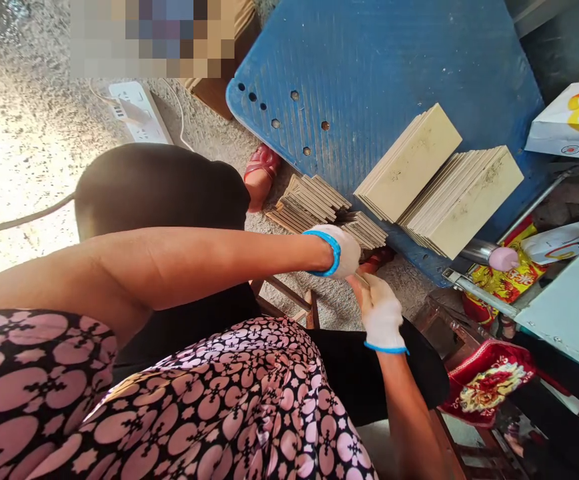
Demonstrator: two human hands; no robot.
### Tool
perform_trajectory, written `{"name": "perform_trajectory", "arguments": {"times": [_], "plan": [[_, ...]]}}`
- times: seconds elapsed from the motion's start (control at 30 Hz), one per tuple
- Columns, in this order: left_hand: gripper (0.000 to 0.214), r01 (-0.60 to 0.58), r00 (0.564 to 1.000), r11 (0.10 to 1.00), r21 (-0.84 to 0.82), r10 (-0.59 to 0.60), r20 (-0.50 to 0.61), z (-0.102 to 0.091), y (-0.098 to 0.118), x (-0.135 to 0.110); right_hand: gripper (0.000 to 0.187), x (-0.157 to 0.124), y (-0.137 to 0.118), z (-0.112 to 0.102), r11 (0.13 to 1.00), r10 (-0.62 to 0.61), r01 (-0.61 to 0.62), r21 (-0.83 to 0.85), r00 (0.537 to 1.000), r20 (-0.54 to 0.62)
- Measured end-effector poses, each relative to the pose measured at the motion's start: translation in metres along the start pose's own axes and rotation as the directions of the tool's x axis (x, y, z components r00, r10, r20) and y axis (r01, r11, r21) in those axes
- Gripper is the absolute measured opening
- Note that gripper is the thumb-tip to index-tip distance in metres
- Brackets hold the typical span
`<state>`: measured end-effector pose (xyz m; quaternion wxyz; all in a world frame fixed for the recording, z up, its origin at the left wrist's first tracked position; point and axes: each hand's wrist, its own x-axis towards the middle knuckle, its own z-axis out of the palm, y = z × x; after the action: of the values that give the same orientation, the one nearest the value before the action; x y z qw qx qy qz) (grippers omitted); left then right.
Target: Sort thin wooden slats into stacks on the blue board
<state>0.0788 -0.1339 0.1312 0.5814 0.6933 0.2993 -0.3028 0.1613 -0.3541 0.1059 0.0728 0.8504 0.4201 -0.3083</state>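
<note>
Both my hands wear white gloves with blue cuffs. My left hand (340,251) reaches across my body to a low pile of thin tan slats (319,200) at the edge of the blue board (394,60); its fingers are hidden behind the back of the glove. My right hand (382,312) is just below it, fingers pointing up and pinched on a thin slat (363,279) between the two hands. Two taller leaning stacks of pale flat plates (412,163) (469,200) rest on the blue board to the right.
A white power strip (139,113) with cables lies on the concrete floor at upper left. A foot in a red sandal (262,170) shows beside the board. A white bag (574,120), a pink-capped metal tube (499,258) and red printed cloth (489,380) crowd the right.
</note>
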Motion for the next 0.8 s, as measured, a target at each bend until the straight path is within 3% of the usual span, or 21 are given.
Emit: {"name": "perform_trajectory", "arguments": {"times": [0.1,0.17,0.23,0.27,0.33,0.4,0.5,0.6,0.7,0.8], "plan": [[0.037,0.029,0.982,0.999,0.013,-0.031,0.186,0.006,-0.002,-0.003,0.038,-0.054,0.010,-0.027,0.998,-0.036,0.048,0.043,0.970,-0.239],[0.050,0.176,0.902,0.962,-0.211,-0.072,0.425,0.012,-0.006,-0.009,0.038,-0.086,0.011,-0.040,0.997,-0.052,0.070,0.042,0.941,-0.333],[0.045,0.358,0.804,0.798,-0.484,-0.001,0.594,0.022,-0.008,-0.014,0.043,-0.109,0.008,-0.046,0.996,-0.071,0.089,0.029,0.919,-0.389],[0.037,0.416,0.785,0.693,-0.589,0.053,0.617,0.027,-0.007,-0.016,0.046,-0.117,0.006,-0.047,0.995,-0.081,0.100,0.025,0.910,-0.407],[0.017,0.464,0.806,0.512,-0.723,0.096,0.584,0.037,-0.004,-0.018,0.049,-0.125,0.003,-0.043,0.992,-0.093,0.121,0.039,0.900,-0.426],[0.011,0.471,0.847,0.423,-0.774,0.030,0.531,0.042,0.001,-0.016,0.046,-0.126,0.000,-0.037,0.984,-0.093,0.145,0.103,0.911,-0.402],[0.017,0.425,0.893,0.481,-0.767,-0.083,0.443,0.041,0.008,-0.012,0.060,-0.114,0.000,-0.031,0.939,-0.033,0.135,0.318,0.951,-0.307],[0.015,0.322,0.928,0.617,-0.718,-0.056,0.367,0.037,0.011,-0.010,0.085,-0.085,0.000,-0.031,0.866,0.138,-0.038,0.499,0.977,-0.165],[0.015,0.211,0.954,0.760,-0.614,-0.025,0.297,0.031,0.011,-0.010,0.103,-0.047,-0.005,-0.033,0.817,0.282,-0.228,0.530,0.959,-0.021],[0.017,0.120,0.972,0.871,-0.477,-0.006,0.233,0.023,0.012,-0.010,0.113,-0.011,-0.016,-0.033,0.793,0.346,-0.295,0.532,0.938,0.005]]}}
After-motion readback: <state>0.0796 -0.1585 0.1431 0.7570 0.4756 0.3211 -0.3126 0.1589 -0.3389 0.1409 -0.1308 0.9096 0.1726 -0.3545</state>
